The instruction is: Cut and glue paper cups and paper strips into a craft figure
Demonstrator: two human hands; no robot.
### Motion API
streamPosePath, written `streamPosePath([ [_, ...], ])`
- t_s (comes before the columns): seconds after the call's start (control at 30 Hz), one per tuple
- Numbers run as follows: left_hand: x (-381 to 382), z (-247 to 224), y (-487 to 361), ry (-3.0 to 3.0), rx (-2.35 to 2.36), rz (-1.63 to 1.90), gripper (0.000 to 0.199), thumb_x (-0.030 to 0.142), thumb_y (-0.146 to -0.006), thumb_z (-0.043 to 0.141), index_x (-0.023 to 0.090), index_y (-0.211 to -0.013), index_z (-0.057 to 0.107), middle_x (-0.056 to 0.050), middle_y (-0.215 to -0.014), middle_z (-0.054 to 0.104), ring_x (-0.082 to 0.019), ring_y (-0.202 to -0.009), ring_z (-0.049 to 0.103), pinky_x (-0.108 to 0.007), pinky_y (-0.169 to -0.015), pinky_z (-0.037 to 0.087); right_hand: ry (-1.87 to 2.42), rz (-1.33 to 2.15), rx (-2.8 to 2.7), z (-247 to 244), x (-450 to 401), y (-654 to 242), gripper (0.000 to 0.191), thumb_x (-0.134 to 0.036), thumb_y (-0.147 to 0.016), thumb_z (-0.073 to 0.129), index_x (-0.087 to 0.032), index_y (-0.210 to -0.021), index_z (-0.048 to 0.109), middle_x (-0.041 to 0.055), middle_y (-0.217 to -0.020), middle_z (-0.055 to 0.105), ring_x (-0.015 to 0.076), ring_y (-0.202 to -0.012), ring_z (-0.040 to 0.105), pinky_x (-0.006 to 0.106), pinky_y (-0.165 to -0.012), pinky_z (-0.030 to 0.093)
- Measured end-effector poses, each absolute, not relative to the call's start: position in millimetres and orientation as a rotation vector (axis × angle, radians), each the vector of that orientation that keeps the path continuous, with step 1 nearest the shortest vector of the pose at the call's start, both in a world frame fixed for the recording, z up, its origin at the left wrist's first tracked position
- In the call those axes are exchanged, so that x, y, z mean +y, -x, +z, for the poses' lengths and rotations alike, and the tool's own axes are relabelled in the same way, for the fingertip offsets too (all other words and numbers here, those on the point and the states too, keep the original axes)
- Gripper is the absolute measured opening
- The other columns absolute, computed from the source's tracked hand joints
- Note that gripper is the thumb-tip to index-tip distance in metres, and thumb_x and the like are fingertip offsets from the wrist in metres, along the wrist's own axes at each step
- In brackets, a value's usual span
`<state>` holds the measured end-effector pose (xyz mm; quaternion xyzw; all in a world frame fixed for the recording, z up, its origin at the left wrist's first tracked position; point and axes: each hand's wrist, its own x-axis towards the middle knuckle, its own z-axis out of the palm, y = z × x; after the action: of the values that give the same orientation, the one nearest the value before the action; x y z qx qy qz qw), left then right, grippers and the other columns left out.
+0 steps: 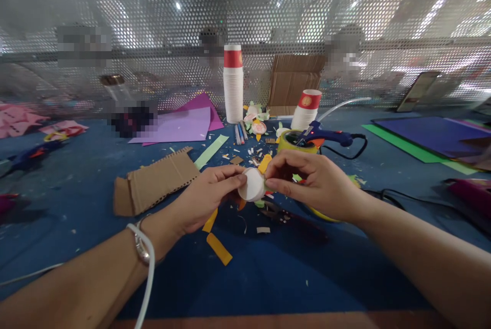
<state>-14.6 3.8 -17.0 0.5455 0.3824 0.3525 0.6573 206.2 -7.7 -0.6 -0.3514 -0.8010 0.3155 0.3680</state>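
Between my hands is a small white round paper piece [252, 184] that looks like the bottom part of a paper cup, its flat disc towards me. My left hand [215, 191] pinches its left edge between thumb and fingers. At the right edge, my right hand [307, 180] has thumb and forefinger closed on the rim; any small thing between them is too hidden to tell. Beneath the hands lie a dark scissors-like tool [287, 216], partly in shadow, and orange paper strips [219, 249]. Just beyond the right hand, a blue glue gun [330, 136] rests on a yellow tape roll [286, 146].
Cut cardboard [161, 178] lies left, with purple paper [176, 125] behind it. A tall paper cup stack [233, 93] and a shorter stack [306, 109] stand at the back, near paper flowers [258, 119] and markers [241, 133]. Coloured sheets [425, 137] lie right.
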Motion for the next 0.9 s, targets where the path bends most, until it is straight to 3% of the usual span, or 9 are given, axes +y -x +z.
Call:
streamPosePath([
  [0.3, 7, -14, 14, -1.185, 0.921, 0.878, 0.012, 0.028, -0.082, 0.07, 0.017, -0.081, 0.074, -0.002, -0.08, 0.066, -0.012, -0.068, 0.056, -0.023, -0.064, 0.045, 0.964, 0.651, -1.981, 0, -6, -210, 0.015, -0.036, -0.093, 0.064, -0.021, -0.091, 0.065, 0.0019, -0.085, 0.066, 0.0141, -0.073, 0.059, 0.027, -0.066, 0.048],
  [0.43, 13, -13, 15, -1.088, 0.968, 1.036, 0.008, 0.021, -0.082, 0.068, 0.017, -0.076, 0.072, -0.002, -0.079, 0.065, -0.012, -0.069, 0.056, -0.024, -0.066, 0.045, 1.036, 0.438, -2.102, -4, -3, -211, 0.007, -0.024, -0.094, 0.06, -0.021, -0.089, 0.064, 0.0029, -0.084, 0.065, 0.0155, -0.074, 0.059, 0.028, -0.066, 0.047],
  [0.6, 16, -14, 15, -1.003, 0.984, 1.088, 0.006, 0.018, -0.081, 0.067, 0.016, -0.077, 0.072, -0.003, -0.079, 0.066, -0.013, -0.07, 0.058, -0.027, -0.068, 0.046, 1.107, 0.265, -2.444, -16, 5, -208, 0.014, -0.01, -0.089, 0.054, -0.017, -0.088, 0.066, 0.0066, -0.086, 0.067, 0.019, -0.08, 0.061, 0.031, -0.072, 0.047],
  [0.9, 14, -15, 16, -1.032, 0.919, 1.089, 0.006, 0.02, -0.081, 0.07, 0.014, -0.079, 0.072, -0.003, -0.076, 0.065, -0.012, -0.069, 0.058, -0.025, -0.066, 0.047, 1.045, 0.236, -2.631, -16, -3, -201, 0.017, -0.024, -0.095, 0.057, -0.015, -0.095, 0.071, 0.0107, -0.091, 0.067, 0.024, -0.089, 0.062, 0.036, -0.078, 0.05],
])
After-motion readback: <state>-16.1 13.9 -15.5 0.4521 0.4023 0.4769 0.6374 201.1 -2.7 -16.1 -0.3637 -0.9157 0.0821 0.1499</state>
